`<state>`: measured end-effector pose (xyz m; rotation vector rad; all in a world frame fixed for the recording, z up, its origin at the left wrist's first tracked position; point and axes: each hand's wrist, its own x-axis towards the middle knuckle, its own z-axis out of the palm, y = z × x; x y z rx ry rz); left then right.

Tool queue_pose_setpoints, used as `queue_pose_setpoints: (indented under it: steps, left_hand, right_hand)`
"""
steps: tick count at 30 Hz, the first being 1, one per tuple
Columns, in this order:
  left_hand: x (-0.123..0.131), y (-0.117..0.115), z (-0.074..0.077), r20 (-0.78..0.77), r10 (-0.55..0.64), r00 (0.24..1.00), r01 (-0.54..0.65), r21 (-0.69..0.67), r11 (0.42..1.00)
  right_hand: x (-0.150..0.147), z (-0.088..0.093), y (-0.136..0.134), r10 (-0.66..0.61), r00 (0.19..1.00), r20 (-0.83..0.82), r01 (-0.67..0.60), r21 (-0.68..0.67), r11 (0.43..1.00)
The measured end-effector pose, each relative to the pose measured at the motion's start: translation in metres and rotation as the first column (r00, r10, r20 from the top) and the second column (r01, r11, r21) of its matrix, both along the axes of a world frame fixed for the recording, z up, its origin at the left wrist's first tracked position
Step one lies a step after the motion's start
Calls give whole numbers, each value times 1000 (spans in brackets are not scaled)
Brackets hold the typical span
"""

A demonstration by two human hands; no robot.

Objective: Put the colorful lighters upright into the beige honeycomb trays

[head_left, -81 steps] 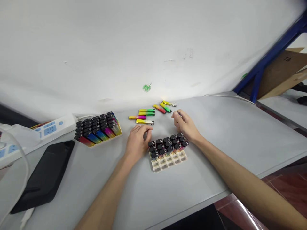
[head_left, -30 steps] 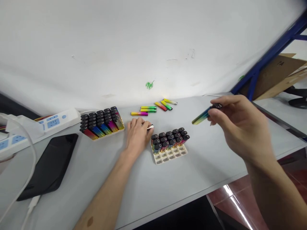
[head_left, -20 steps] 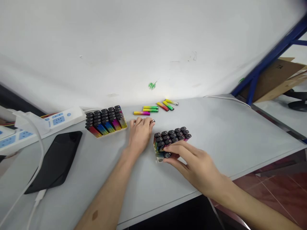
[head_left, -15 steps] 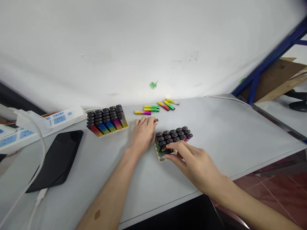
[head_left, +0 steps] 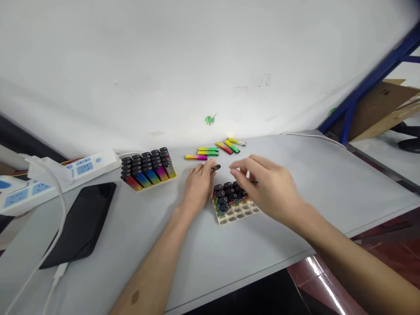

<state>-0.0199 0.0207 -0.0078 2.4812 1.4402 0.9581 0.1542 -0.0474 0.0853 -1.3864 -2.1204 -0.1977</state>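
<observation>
My left hand is closed around a lighter whose black top sticks out by the thumb; its body is hidden. To the right, my right hand hovers over the holed cream tray, thumb and index finger a little apart, with nothing visible between them. Black-topped coloured lighters stand upright in the tray's back and left holes, while several front holes show bare. Part of that tray is hidden behind my right hand. Left of my hands stands a second tray packed with upright lighters.
Loose lighters lie near the wall: a yellow-pink one, green-yellow ones and a red-yellow one among them. A black phone with a white cable and a power strip occupy the left side. Cardboard stands at the right.
My right hand has risen from the tray's front left corner, moving up and away toward the lighter top at my left hand. One more lighter stands upright near that corner. My left hand stays nearly still.
</observation>
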Motion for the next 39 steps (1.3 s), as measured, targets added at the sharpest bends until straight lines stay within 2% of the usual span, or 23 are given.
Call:
queue_pose_setpoints:
  steps: [2, 5, 7, 9, 11, 14, 18, 20, 22, 26, 31, 39]
  left_hand:
    - [-1, 0, -2, 51, -58, 997, 58, 3, 998]
    - [-2, -1, -2, 89, -49, 995, 46, 33, 998]
    - [-3, -2, -1, 113, -5, 994, -1, 53, 999]
    - [-3, -2, 1, 145, 18, 989, -27, 58, 998]
    - [-2, -2, 3, 156, 24, 987, -32, 49, 998]
    - [-1, 0, 3, 85, 40, 996, -41, 10, 999]
    - [-1, 2, -3, -37, 28, 999, -30, -66, 997]
    - [-2, 2, -5, -69, 15, 997, -22, -108, 994]
    - [-3, 2, -5, -81, 5, 997, -15, -133, 991]
    - [-4, 0, -3, -93, -12, 996, -1, -140, 990]
    - [-4, 1, 0, -95, -20, 995, 4, -162, 987]
    - [-4, 3, -4, -74, -7, 997, -6, -168, 986]
  right_hand:
    - [3, 6, 23, 24, 1000, 19, -21, -146, 989]
    - [4, 6, 51, 214, 977, 17, -194, -356, 914]
    - [3, 3, 64, 325, 944, -53, -318, -405, 857]
    - [4, -1, 71, 360, 918, -168, -397, -382, 835]
    - [9, -4, 76, 309, 882, -355, -434, -358, 827]
    - [25, -12, 84, 107, 747, -656, -432, -356, 829]
    - [49, -34, 93, -121, 576, -808, -315, -356, 880]
    - [57, -48, 93, -200, 493, -847, -284, -374, 883]
    - [61, -62, 91, -265, 421, -867, -304, -410, 860]
    - [60, -77, 82, -355, 385, -852, -364, -493, 790]
    - [54, -73, 76, -381, 377, -844, -404, -520, 752]
    - [48, -69, 74, -482, 238, -843, -463, -534, 707]
